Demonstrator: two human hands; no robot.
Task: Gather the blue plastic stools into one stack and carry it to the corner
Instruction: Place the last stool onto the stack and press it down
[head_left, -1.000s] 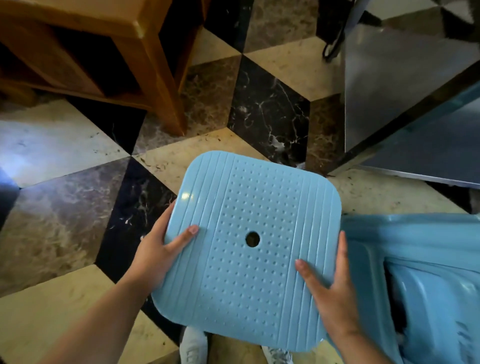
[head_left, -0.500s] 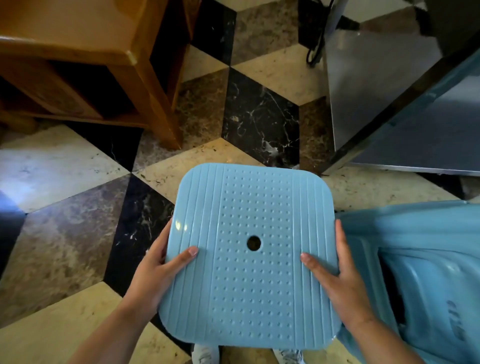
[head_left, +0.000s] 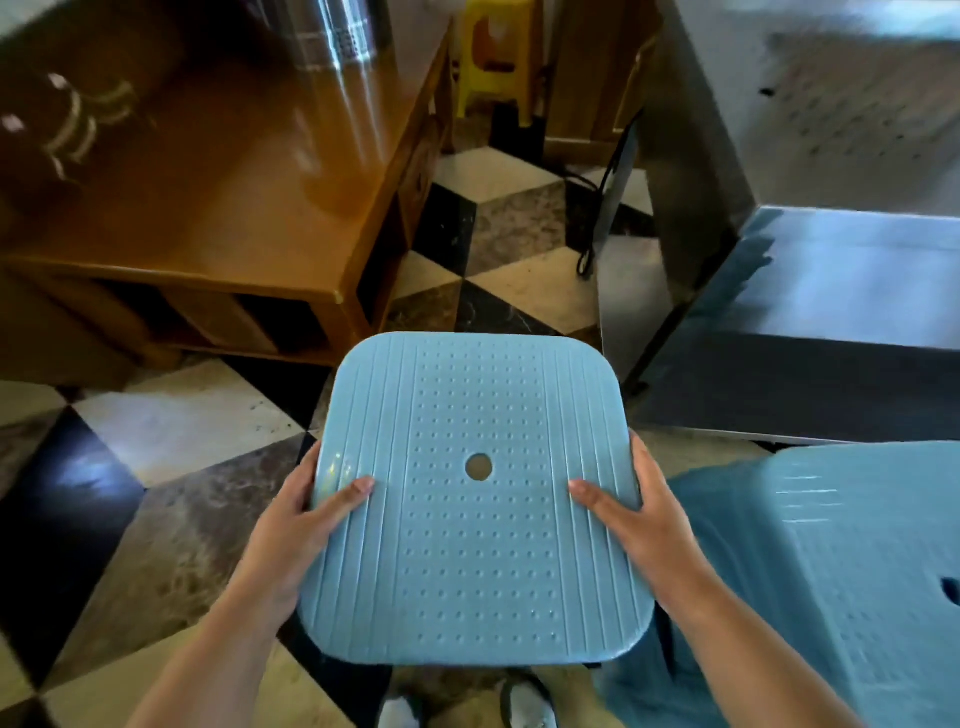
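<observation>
A blue plastic stool (head_left: 475, 545) fills the middle of the view, its dotted square seat with a centre hole facing up at me. My left hand (head_left: 296, 535) grips the seat's left edge, thumb on top. My right hand (head_left: 641, 530) grips the right edge the same way. The stool's legs are hidden under the seat. A second blue stool (head_left: 852, 571) stands at the lower right, close beside the held one, its seat partly out of frame.
A glossy wooden table (head_left: 208, 171) stands at the upper left. A steel counter (head_left: 841, 280) stands at the right. Between them runs a strip of patterned marble floor (head_left: 498, 249), with a yellow stool (head_left: 493, 57) at its far end. My shoes (head_left: 519, 701) show below.
The view has tilted upward, revealing the tabletop, the counter and the yellow stool. The held stool has straightened squarely in front of me. Both hands keep the same grip.
</observation>
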